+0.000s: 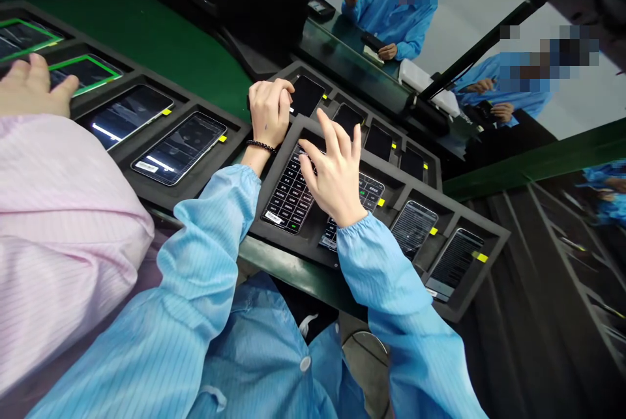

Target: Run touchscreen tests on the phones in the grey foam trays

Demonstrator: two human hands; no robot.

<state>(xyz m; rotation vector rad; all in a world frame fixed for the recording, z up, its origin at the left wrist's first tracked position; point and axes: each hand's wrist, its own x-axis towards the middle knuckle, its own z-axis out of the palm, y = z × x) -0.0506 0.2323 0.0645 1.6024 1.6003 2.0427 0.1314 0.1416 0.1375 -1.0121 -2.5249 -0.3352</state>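
A phone (289,189) with a button grid is lying in a dark tray (495,246) beneath the right hand (338,181), whose fingers (330,135) are standing spread over it, palm down. Beside the tray's far left corner, the left hand (270,113) is curling; whether it is gripping anything, I cannot tell.

**Trainer:** What lies before you?

**Manual:** Before you lies the black rectangular foam tray (496,240), with four black flat glass-faced phones (413,230) recessed in a row.

**Trainer:** What surrounds it?

**Manual:** Behind it, the rear black foam tray (436,178); to your left, the neighbouring black foam tray (235,145), on the green flat-topped bench (171,34).
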